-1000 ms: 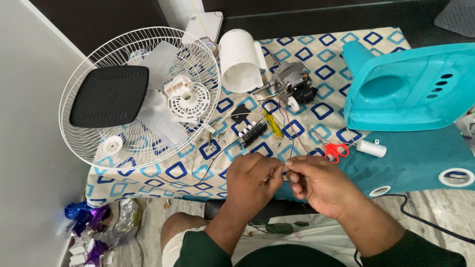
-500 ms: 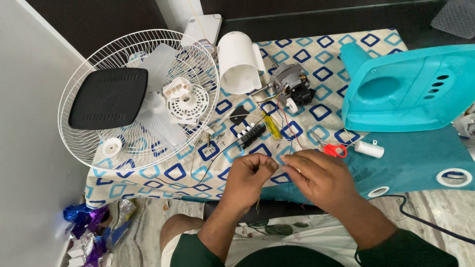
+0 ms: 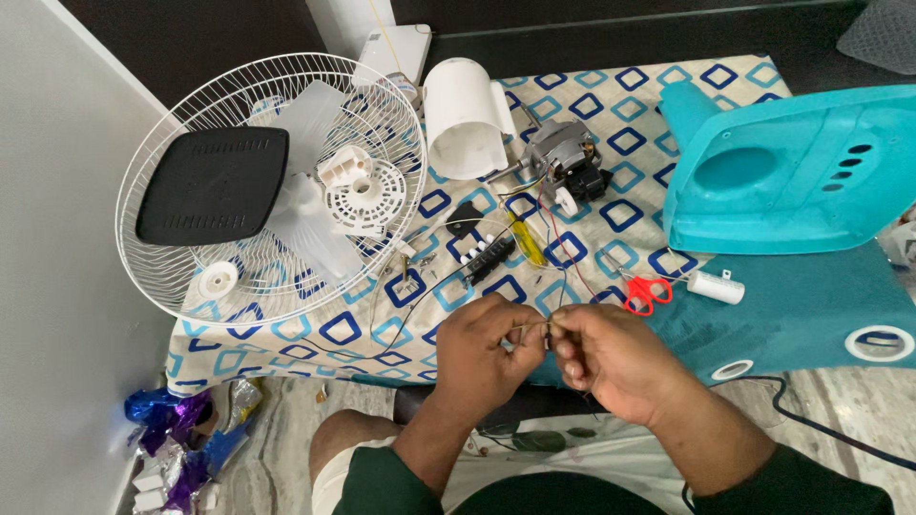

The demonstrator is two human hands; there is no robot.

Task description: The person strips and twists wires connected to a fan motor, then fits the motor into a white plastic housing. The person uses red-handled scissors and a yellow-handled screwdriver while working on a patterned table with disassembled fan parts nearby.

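Two hands meet at the table's (image 3: 286,334) near edge: your left hand (image 3: 482,348) and right hand (image 3: 611,358) both pinch a thin wire (image 3: 534,327). The short stretch between them runs roughly left to right, long axis level across the view, ends hidden in the grips. Left fingers (image 3: 520,334) are pressed together on its left end, thumb against forefinger; right fingers (image 3: 565,336) nip the right end, other fingers curled. The wire sits right at the fingertips, not in either palm. More wires lead up from there toward a grey motor (image 3: 558,157). Red scissors (image 3: 647,291) lie just beyond your right hand, a white cylinder part (image 3: 716,286) beside them. Black switch block (image 3: 487,256) and yellow screwdriver (image 3: 525,243) lie further up. White fan guard (image 3: 258,181) sits left, teal fan housing (image 3: 792,172) right.
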